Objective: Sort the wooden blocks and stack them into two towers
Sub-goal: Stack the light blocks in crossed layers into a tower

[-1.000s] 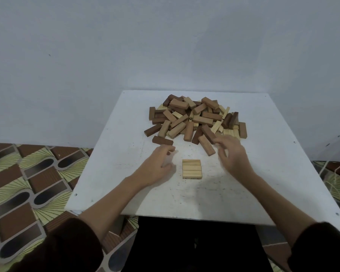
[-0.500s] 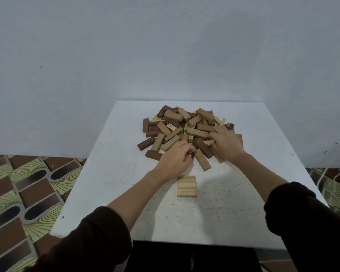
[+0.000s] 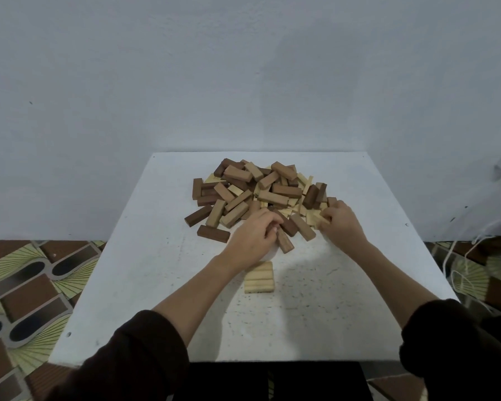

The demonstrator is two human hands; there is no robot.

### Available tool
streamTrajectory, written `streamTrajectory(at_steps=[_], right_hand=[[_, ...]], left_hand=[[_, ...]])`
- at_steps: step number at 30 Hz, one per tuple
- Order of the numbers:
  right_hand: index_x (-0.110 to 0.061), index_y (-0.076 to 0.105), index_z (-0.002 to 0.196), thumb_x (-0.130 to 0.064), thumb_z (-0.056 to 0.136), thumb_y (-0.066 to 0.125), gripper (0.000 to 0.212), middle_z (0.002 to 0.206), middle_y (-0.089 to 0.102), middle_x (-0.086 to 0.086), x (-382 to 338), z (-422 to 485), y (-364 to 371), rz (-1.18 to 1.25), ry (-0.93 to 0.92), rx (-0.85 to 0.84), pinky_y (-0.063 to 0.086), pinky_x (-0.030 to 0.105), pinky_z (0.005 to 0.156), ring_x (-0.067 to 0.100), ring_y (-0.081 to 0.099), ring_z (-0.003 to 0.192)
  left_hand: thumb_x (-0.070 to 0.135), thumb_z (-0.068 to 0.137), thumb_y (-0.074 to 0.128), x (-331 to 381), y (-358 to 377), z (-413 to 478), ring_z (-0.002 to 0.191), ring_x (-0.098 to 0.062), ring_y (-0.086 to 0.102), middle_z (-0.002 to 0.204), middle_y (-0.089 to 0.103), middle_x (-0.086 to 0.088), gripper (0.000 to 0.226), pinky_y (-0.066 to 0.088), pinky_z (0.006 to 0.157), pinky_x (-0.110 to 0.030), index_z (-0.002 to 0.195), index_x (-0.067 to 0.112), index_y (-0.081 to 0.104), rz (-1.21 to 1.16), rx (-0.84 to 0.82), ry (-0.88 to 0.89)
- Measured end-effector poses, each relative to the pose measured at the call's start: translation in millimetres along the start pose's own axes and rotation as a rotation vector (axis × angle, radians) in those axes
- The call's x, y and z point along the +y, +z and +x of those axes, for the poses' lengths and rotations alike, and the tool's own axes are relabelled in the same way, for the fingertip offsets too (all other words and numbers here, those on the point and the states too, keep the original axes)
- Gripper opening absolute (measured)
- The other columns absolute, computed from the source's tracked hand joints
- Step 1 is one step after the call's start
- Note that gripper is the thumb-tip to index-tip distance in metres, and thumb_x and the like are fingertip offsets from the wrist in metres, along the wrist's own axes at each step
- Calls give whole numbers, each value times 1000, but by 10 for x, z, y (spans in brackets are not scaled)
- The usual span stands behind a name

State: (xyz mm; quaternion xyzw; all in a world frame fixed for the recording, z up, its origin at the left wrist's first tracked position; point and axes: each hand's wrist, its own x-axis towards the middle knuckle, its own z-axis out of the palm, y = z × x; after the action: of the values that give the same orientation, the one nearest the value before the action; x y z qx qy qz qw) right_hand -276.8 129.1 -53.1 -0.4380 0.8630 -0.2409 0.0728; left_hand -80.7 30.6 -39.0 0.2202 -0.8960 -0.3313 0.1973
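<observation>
1. Two hands worked the near edge of the pile of wooden blocks [image 3: 261, 195], which lay heaped on the far middle of the white worktop [image 3: 145, 285]. Dark, mid-brown and pale pieces crossed one another in it.
2. At the pile's near edge, the left hand [image 3: 253, 234] sat with its fingers curled inward, just beside a brown block [image 3: 284, 243] that jutted toward the person. Whether it gripped that block, or anything under the palm, could not be told.
3. At the pile's right near corner, the right hand [image 3: 342, 222] had its fingers curled round a pale block [image 3: 318, 220]. It probably reached there because pale pieces were bunched on that side and suited the base already begun.
4. Nearer the person and apart from the heap, a pale layer [image 3: 259, 280] of blocks lay flat, side by side. It was likely set there so that rummaging would not knock it. It looked like the first course of one tower, and no second tower showed.
5. Much was hidden:
   - The left wrist covered the layer's far left corner, so its count of about three was unsure.
   - Both hands' fingertips were tucked out of sight.
   - Blocks lower in the heap were buried.
   - The dark sleeves [image 3: 133, 360] were cut off at the near edge of the view.
</observation>
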Motion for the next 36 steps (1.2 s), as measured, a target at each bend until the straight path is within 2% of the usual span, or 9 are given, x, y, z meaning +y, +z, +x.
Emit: streamTrajectory(at_steps=[2,6,10,14,16,21,25,31,36], right_hand=[[3,64,83,-9,85,55,16,104,41,3,9,-43,34,-44,-19,10,33,29,67,17,38,90],[4,62,81,-10,84,58,15,117,46,14,12,-146,79,-97,-54,62,40,32,66,28,45,95],[3,61,98,-19,83,67,27,115,46,17,3,-181,108,-17,7,63,39,31,75,31,44,103],[0,60,99,-17,82,70,26,105,38,6,-28,-162,88,129,99,56,30,22,73,19,39,94],[0,60,98,-15,84,67,22,104,36,5,-22,-160,73,179,123,39,28,21,74,20,39,95],[-1,63,105,-11,86,63,21,112,46,19,32,-174,67,94,89,25,35,29,81,35,45,107],[-1,63,104,-11,86,60,20,115,48,21,6,-162,58,49,99,36,41,36,85,36,46,107],[0,58,112,-16,89,59,27,125,44,20,-111,-190,36,37,169,31,37,35,89,34,38,118],[0,58,101,-8,83,58,19,109,50,19,-173,-149,-8,5,249,21,40,36,82,35,44,107]], left_hand=[[9,94,46,1,12,-16,95,-11,54,106,54,3,21,48,84,-34,109,12,59,-13,-6,-6],[7,93,47,-7,13,-54,96,-10,53,104,54,4,20,48,85,-34,107,12,60,-29,-10,-21],[7,93,47,-23,13,-89,97,-12,53,105,56,3,20,47,87,-36,106,12,61,-26,-18,-30],[6,93,47,-15,-20,-119,97,-11,53,105,57,2,20,46,87,-32,105,11,62,-50,0,-31],[6,93,47,-8,-42,-125,97,-11,54,105,58,2,20,46,87,-30,105,12,62,-60,5,-25],[5,93,48,-15,-65,-152,96,-10,55,102,56,6,20,46,84,-24,105,13,62,-77,12,-34],[5,93,49,-24,-63,-187,94,-11,55,102,57,3,19,47,83,-25,104,12,62,-78,15,-36],[4,92,49,-30,-90,-229,93,-9,56,104,59,0,20,48,81,-25,106,13,63,-80,27,-27],[4,92,50,-31,-130,-234,89,-7,54,102,58,0,20,47,78,-23,106,11,62,-69,41,-22]])
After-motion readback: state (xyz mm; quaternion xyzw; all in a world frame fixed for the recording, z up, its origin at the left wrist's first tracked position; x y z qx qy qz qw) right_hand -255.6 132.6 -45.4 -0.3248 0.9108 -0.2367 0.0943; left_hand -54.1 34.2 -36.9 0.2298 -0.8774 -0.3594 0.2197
